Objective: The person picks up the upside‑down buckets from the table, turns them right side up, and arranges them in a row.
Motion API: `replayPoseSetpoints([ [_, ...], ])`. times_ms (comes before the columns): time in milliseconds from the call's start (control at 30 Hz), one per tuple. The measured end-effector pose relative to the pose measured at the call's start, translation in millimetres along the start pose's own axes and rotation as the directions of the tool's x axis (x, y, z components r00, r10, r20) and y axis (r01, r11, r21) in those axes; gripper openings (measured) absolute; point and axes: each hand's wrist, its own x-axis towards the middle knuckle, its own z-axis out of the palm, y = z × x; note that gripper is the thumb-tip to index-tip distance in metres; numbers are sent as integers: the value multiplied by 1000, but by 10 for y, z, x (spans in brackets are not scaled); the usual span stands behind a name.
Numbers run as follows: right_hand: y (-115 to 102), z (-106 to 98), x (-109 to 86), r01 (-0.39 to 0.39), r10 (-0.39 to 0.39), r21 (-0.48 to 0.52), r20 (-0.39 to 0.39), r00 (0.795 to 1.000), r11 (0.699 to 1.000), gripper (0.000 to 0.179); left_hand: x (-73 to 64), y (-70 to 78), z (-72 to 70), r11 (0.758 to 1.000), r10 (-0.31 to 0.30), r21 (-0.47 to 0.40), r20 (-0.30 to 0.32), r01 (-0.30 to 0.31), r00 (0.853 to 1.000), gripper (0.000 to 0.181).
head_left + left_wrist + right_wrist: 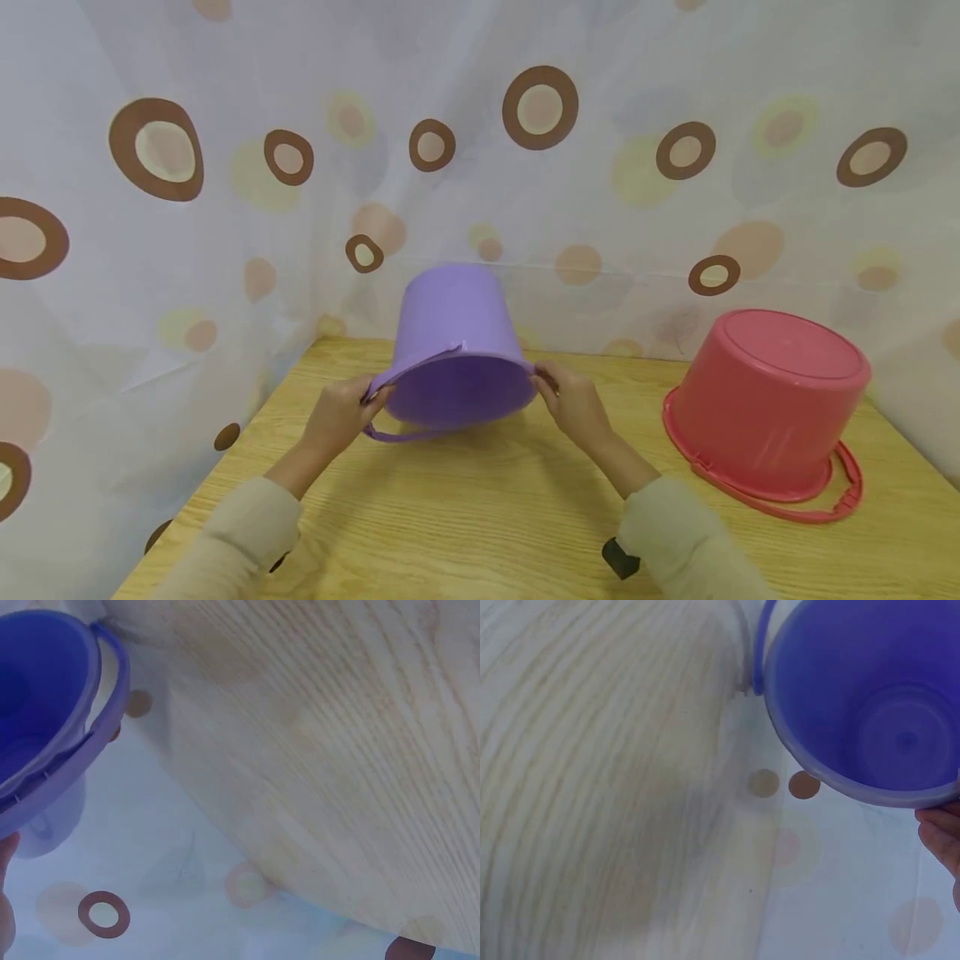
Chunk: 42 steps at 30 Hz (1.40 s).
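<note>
- The rim (495, 356) of a purple bucket (456, 317) is gripped at two opposite sides: it is pinched by the left hand (341, 414) at one end and by the right hand (573, 406) at the other.
- Between the two grips, the bucket is held tilted, its mouth turned toward the wearer and downward, its base raised and pointed away.
- Just beside and below the left grip, the purple handle (401, 437) is seen hanging under the mouth; whether part of it is also caught in that grip cannot be told.
- For a steady hold, both sides of the rim are probably best gripped with equal firmness and raised or turned together, so that the bucket is not twisted. The loose handle is best kept clear of the left fingers and the table.
- Below the grips, a wood-grained table (465, 517) is shown; whether it is touched by the bucket's lower edge is unclear.
- Right of the right grip, well apart, a red bucket (780, 408) is set mouth down, its red handle (817, 515) laid on the near side.
- Beyond the grips, a pale sheet (465, 50) is patterned with brown rings and soft spots.
</note>
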Motion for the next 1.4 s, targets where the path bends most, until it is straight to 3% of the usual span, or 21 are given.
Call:
replayPoseSetpoints([
  [167,-40,-111,91,16,-16,-2,39,999,1000,11,63,5,-64,995,-46,-80,70,51,997,47],
  [300,-65,-192,185,47,-46,-31,43,998,998,9,125,34,-135,982,-139,-103,166,158,976,40],
  [400,-105,-253,245,58,-56,-36,50,997,998,8,192,61,-197,959,-231,-108,232,261,945,29],
  [533,-156,-322,310,42,-40,-20,81,996,999,7,287,79,-260,925,-309,-124,303,358,902,17],
  [767,-155,-401,393,39,-35,-33,118,992,999,6,402,77,-311,855,-389,-179,402,487,829,14],
  [1033,-156,-477,499,-9,9,-1,151,988,1000,6,536,55,-335,752,-460,-209,513,626,724,19],
  [1267,-191,-571,569,-154,134,62,251,959,986,14,679,-6,-312,645,-471,-289,579,708,666,22],
  [1400,-206,-598,601,-207,182,64,275,944,976,16,762,-27,-310,619,-487,-268,607,738,628,25],
])
